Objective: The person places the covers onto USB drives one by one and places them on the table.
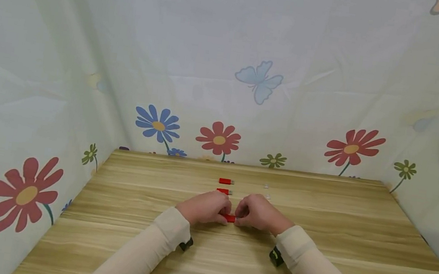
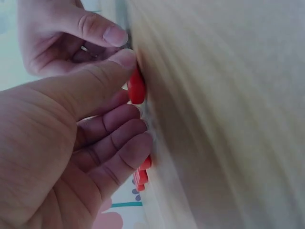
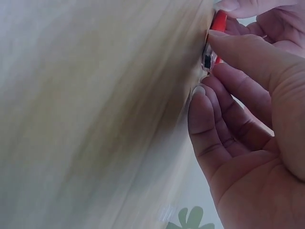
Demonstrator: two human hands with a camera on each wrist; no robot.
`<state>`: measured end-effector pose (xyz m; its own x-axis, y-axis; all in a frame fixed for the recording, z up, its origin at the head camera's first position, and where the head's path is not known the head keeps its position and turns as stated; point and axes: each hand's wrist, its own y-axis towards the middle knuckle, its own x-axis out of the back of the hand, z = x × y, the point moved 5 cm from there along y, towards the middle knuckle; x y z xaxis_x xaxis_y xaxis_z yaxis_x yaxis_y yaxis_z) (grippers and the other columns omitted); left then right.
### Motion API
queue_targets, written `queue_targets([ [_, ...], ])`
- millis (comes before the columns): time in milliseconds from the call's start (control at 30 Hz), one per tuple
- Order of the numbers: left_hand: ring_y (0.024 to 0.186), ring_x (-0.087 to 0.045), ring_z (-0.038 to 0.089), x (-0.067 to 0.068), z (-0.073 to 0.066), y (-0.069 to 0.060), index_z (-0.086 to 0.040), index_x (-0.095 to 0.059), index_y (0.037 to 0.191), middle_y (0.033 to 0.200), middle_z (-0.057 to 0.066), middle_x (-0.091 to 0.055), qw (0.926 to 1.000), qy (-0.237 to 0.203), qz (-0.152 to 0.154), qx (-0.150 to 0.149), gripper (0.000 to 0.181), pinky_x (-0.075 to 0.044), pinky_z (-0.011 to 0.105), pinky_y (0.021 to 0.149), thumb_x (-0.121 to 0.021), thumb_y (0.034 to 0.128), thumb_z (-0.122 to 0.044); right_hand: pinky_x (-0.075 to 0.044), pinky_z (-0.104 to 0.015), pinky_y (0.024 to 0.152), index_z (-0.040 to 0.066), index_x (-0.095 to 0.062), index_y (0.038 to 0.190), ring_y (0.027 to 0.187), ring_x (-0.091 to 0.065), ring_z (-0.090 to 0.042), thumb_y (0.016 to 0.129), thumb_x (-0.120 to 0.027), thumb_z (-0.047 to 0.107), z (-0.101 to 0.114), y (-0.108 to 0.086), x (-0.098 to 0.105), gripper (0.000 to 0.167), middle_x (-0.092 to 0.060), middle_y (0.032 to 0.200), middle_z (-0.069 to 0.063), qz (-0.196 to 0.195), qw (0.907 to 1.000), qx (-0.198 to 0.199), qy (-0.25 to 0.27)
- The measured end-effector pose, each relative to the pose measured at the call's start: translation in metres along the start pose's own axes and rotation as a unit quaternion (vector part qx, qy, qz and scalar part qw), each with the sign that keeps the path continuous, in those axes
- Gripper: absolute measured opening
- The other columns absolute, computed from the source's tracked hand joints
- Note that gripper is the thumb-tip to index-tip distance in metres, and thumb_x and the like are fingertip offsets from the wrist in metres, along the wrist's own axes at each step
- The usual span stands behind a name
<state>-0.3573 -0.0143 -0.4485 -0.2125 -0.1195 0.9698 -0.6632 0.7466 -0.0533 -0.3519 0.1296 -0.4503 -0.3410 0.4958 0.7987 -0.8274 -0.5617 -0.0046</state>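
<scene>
Between the two hands, just above the wooden table, is a red USB stick. My left hand pinches its red body between thumb and index finger. At the stick's other end, my right hand pinches a clear cap between thumb and index finger; the cap is around or against the metal plug, I cannot tell which. In the right wrist view the red body shows beyond the right thumb. The other fingers of both hands are bent beneath.
Farther back on the table lie two more red USB sticks with bare metal plugs, one behind the other. To their right are two small clear caps. A flowered cloth hangs behind the table and along both sides.
</scene>
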Motion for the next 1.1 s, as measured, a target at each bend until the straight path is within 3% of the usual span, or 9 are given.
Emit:
queue_targets([
  [167,0.065,-0.053,0.007,0.007,0.006,0.002,-0.019,-0.075,0.088,0.074,-0.009,-0.062,0.9997,-0.012,-0.022,0.002,0.012,-0.047,0.017,0.065,-0.077,0.0927,-0.03,-0.056,-0.027,0.071,0.013,-0.078,0.089,0.075,-0.063,-0.008,0.085,-0.084,0.02,-0.003,-0.004,0.012,0.011,-0.072,0.085,0.005,-0.025,0.9995,0.001,-0.018],
  [400,0.075,-0.057,0.01,0.013,0.016,0.007,-0.018,-0.075,0.098,0.087,-0.007,-0.067,0.9979,0.036,-0.049,0.024,0.009,-0.051,0.02,0.075,-0.075,0.0947,-0.027,-0.057,-0.031,0.074,0.009,-0.079,0.095,0.078,-0.062,-0.008,0.089,-0.079,0.017,-0.011,-0.008,0.038,0.01,-0.072,0.089,0.004,-0.059,0.9944,0.022,-0.085],
  [533,0.077,-0.055,0.01,0.014,0.022,0.009,-0.017,-0.074,0.1,0.09,-0.006,-0.066,0.9969,0.053,-0.049,0.031,0.013,-0.049,0.021,0.075,-0.074,0.0948,-0.029,-0.058,-0.037,0.077,0.005,-0.078,0.098,0.081,-0.064,-0.012,0.089,-0.077,0.016,-0.021,-0.007,0.05,0.014,-0.074,0.091,-0.001,-0.062,0.9917,0.019,-0.111],
  [833,0.069,-0.046,0.011,0.012,0.032,0.017,-0.017,-0.067,0.085,0.074,-0.006,-0.052,0.996,0.076,-0.042,0.019,0.018,-0.041,0.022,0.067,-0.074,0.0947,-0.03,-0.059,-0.04,0.077,0.003,-0.078,0.094,0.081,-0.067,-0.015,0.087,-0.076,0.009,-0.05,-0.007,0.061,0.01,-0.075,0.092,-0.007,-0.047,0.9876,0.031,-0.146],
  [1100,0.069,-0.051,0.011,0.007,0.04,0.018,-0.018,-0.065,0.08,0.074,-0.004,-0.057,0.9958,0.069,-0.016,0.059,0.022,-0.043,0.022,0.066,-0.078,0.0918,-0.032,-0.056,-0.034,0.073,0.004,-0.077,0.092,0.076,-0.062,-0.01,0.083,-0.077,0.008,-0.057,-0.01,0.066,0.01,-0.074,0.087,-0.004,-0.017,0.9924,0.01,-0.121],
])
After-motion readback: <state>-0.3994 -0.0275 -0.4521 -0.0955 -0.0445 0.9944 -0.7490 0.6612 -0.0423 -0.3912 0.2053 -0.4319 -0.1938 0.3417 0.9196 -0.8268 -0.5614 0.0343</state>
